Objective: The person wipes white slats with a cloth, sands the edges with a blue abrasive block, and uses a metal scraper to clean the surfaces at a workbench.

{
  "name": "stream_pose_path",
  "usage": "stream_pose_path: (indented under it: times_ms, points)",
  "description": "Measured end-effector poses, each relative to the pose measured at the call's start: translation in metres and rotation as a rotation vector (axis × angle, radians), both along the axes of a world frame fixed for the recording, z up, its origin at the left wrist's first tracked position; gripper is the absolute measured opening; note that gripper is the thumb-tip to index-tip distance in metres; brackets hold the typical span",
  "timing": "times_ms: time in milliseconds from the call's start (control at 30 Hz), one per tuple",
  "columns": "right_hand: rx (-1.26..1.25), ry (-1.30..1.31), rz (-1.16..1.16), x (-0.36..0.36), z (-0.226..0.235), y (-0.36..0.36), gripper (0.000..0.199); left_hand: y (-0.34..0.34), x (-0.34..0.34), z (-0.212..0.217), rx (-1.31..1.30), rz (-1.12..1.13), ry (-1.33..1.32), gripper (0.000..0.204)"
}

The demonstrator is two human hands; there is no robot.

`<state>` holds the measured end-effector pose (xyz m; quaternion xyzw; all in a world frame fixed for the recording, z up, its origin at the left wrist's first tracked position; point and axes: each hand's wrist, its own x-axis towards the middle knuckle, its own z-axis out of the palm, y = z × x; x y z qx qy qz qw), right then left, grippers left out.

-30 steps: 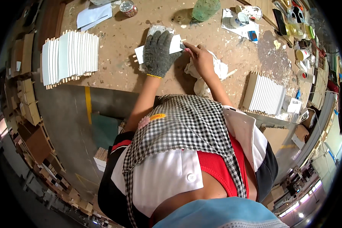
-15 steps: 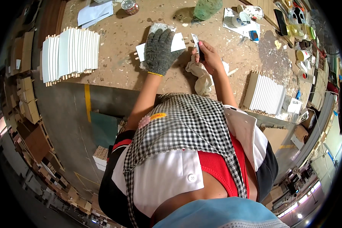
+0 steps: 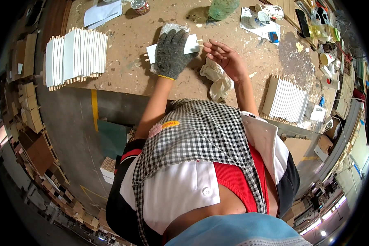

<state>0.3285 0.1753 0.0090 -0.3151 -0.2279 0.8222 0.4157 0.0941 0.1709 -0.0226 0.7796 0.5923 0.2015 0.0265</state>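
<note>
My left hand, in a dark grey knitted glove, lies flat with its fingers stretched over a white painted board. Small wooden pegs stick out from both ends of the board. Under it sits a paint-marked pale block, mostly covered by the glove. Just right of the board hovers my bare right hand, fingers apart, with nothing visible in it. A crumpled white cloth lies on the table below that hand.
Stacked white pegged boards stand at the left and right of the paint-stained worktable. Along the back are papers, a can, a green container and a white cup. Bottles and pots crowd the right edge.
The small flat blade-like piece that my right hand pinched is no longer visible. That hand's fingers have spread. My left hand stays on the board.
</note>
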Motion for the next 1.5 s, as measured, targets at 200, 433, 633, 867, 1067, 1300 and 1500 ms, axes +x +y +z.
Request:
stream_pose_path:
  times_ms: [200,433,633,867,1067,1300,1500]
  points:
    - [1.102,-1.608,-0.107,-0.016,-0.011,-0.004,0.021,0.0,-0.003,0.001,0.007,-0.046,0.042,0.073]
    - [1.074,-1.526,0.092,-0.028,-0.03,-0.008,0.035,0.0,-0.002,0.001,0.0,-0.047,0.06,0.072]
    - [0.994,-1.375,0.012,-0.031,-0.029,-0.002,0.03,0.0,-0.001,0.002,-0.009,-0.037,0.044,0.072]
    - [0.787,-1.249,-0.053,-0.031,-0.041,0.002,0.024,0.0,-0.003,-0.001,0.021,-0.047,0.054,0.074]
    - [0.772,-1.169,-0.141,-0.033,-0.049,0.001,0.023,0.001,-0.001,-0.001,0.001,-0.053,0.057,0.074]
    - [0.767,-1.231,-0.121,-0.036,-0.052,-0.001,0.019,0.0,-0.001,0.0,0.017,-0.047,0.062,0.071]
    - [0.895,-1.347,-0.176,-0.038,-0.054,-0.003,0.018,0.001,-0.002,-0.001,0.0,-0.052,0.038,0.07]
